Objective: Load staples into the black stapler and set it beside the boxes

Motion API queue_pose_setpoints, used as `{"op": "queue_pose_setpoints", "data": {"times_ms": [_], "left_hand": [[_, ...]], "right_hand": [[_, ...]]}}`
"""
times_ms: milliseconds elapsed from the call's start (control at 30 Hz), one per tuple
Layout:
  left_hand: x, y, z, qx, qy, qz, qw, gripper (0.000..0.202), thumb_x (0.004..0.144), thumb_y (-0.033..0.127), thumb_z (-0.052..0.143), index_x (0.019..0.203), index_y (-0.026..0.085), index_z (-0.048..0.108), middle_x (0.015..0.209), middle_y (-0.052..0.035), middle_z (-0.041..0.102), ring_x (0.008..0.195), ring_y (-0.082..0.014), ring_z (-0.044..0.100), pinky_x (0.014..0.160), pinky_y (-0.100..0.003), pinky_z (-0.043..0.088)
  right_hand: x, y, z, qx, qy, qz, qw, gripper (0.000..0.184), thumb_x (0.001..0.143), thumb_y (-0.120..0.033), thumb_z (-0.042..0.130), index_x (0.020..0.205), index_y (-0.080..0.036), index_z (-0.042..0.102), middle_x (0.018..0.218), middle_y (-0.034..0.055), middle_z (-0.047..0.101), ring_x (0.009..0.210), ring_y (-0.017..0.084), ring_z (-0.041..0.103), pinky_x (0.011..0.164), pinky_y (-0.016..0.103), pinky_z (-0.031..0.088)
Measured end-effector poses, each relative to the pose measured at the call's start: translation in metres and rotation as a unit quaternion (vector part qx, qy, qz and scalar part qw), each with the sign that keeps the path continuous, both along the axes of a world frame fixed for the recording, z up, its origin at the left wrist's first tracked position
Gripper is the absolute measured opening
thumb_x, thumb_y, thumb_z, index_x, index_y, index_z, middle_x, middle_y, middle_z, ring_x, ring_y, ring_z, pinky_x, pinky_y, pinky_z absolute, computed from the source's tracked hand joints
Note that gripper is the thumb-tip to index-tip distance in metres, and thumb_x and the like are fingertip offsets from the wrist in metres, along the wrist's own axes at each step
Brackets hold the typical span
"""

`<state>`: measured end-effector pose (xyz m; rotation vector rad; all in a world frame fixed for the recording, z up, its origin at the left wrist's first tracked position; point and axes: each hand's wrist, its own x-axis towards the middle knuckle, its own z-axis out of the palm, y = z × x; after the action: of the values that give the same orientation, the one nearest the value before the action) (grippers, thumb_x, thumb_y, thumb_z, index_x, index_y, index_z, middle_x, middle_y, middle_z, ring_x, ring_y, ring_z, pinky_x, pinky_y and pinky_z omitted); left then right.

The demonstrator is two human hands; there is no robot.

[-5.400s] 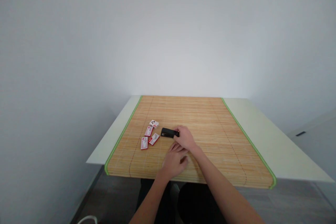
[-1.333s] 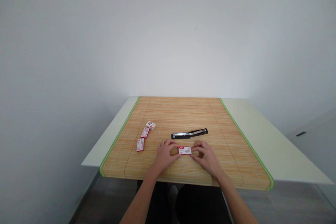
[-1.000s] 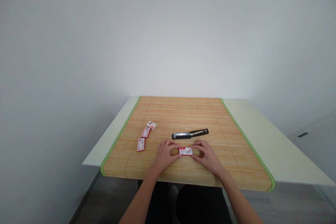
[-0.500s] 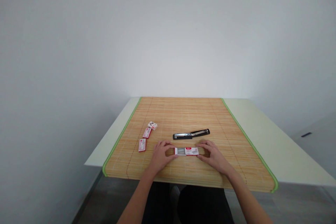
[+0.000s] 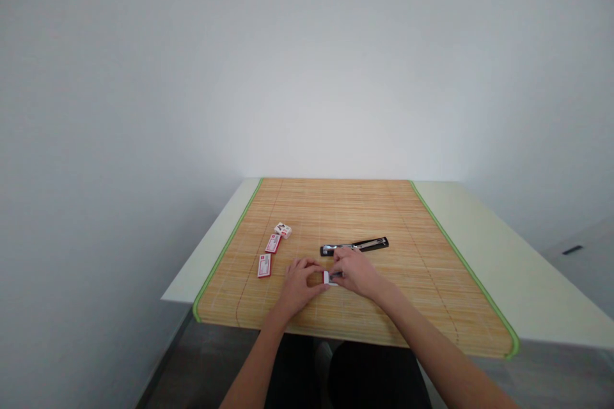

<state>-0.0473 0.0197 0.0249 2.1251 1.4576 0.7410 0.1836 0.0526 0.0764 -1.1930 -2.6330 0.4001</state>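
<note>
In front of me, a small white-and-red staple box (image 5: 327, 277) lies on the mat with its tray slid out. My left hand (image 5: 298, 287) grips the box's left end between thumb and fingers. Over the tray is my right hand (image 5: 354, 273), its fingertips pinched on grey staples (image 5: 337, 275) inside; the hand hides the rest of the box. Just behind my right hand lies a black stapler (image 5: 371, 245), opened out nearly flat with its metal rail showing.
Two red-and-white boxes (image 5: 265, 266) (image 5: 273, 243) and a white box with a dark picture (image 5: 283, 230) lie left of my left hand. A bamboo mat (image 5: 330, 204) with green edging covers the middle of a white table (image 5: 460, 223) against the wall.
My right hand has left the box's right end and moved left over the open tray, its fingers now pinched there. My left hand stays at the left end. The view has shifted slightly.
</note>
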Motion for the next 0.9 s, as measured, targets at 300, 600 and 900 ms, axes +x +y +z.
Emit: {"op": "queue_pose_setpoints", "data": {"times_ms": [300, 600, 900], "left_hand": [[0.0, -0.001, 0.002, 0.006, -0.004, -0.005, 1.0, 0.038, 0.081, 0.047, 0.08, 0.117, 0.036, 0.074, 0.126, -0.0029, 0.064, 0.123, -0.0273, 0.053, 0.106, -0.044, 0.038], [0.0, -0.001, 0.0, 0.01, -0.004, -0.001, 1.0, 0.038, 0.08, 0.048, 0.082, 0.116, 0.035, 0.075, 0.125, -0.0028, 0.065, 0.122, -0.0276, 0.053, 0.106, -0.044, 0.037], [0.0, 0.0, -0.002, 0.015, -0.008, -0.001, 1.0, 0.038, 0.08, 0.049, 0.082, 0.116, 0.038, 0.074, 0.125, -0.0002, 0.064, 0.12, -0.0258, 0.054, 0.104, -0.041, 0.038]], "right_hand": [[-0.005, -0.001, -0.008, -0.016, 0.006, -0.016, 1.0, 0.011, 0.085, -0.031, 0.079, 0.096, -0.03, 0.081, 0.106, 0.0045, 0.067, 0.107, 0.024, 0.058, 0.092, 0.035, 0.038], [-0.006, 0.002, -0.008, -0.013, 0.002, -0.015, 1.0, 0.007, 0.083, -0.029, 0.081, 0.09, -0.028, 0.08, 0.105, 0.0046, 0.069, 0.108, 0.026, 0.059, 0.092, 0.037, 0.036], [-0.006, -0.003, -0.024, -0.034, 0.081, -0.06, 0.994, 0.004, 0.083, -0.026, 0.079, 0.086, -0.026, 0.078, 0.09, 0.0028, 0.068, 0.092, 0.022, 0.061, 0.082, 0.031, 0.043]]}}
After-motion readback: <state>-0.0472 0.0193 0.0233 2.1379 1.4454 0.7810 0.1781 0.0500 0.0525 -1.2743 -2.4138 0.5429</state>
